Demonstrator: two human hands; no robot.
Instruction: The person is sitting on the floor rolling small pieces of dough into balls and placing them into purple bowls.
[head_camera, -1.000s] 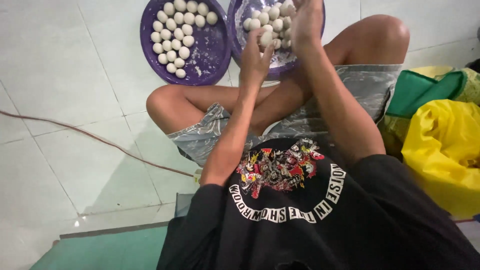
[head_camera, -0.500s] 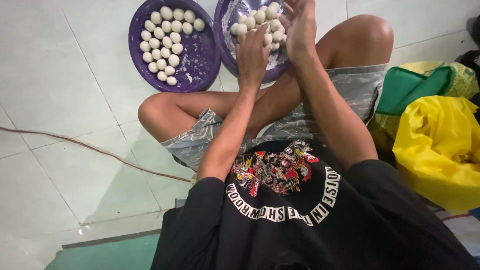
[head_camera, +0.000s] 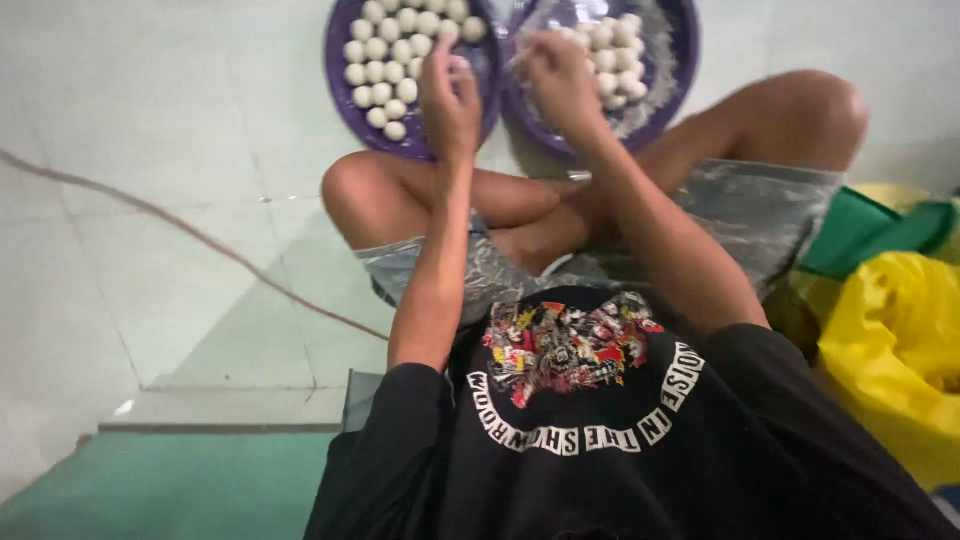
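Head view, looking down on a person seated cross-legged on a pale tiled floor (head_camera: 130, 200). The left hand (head_camera: 450, 95) is raised over the inner edge of the left purple bowl (head_camera: 345, 100), fingers curled inward with their backs toward the camera; whether it grips anything cannot be told, since the palm is hidden. The right hand (head_camera: 560, 75) reaches into the right purple bowl (head_camera: 680, 70), fingers bent down among the contents; it is blurred, and whether it is closed on something cannot be told either.

Small white dough balls (head_camera: 385, 60) lie in neat rows in the left purple bowl, just to the left of the left hand. More white balls (head_camera: 615, 60), piled less evenly, sit in the right purple bowl, just beyond and to the right of the right hand, with a whitish, floury film over that bowl's inner wall. The two bowls stand side by side on the floor, rims touching or nearly so, directly in front of the person's folded legs.

Nearer than the bowls, the bare knees spread to either side, with grey shorts (head_camera: 760, 210) and a black printed shirt (head_camera: 600, 430) below them. Well to the right of the right purple bowl lie a yellow plastic bag (head_camera: 890, 360) and a green cloth (head_camera: 870, 235). A thin cord (head_camera: 190, 235) runs across the floor, left of the left purple bowl.
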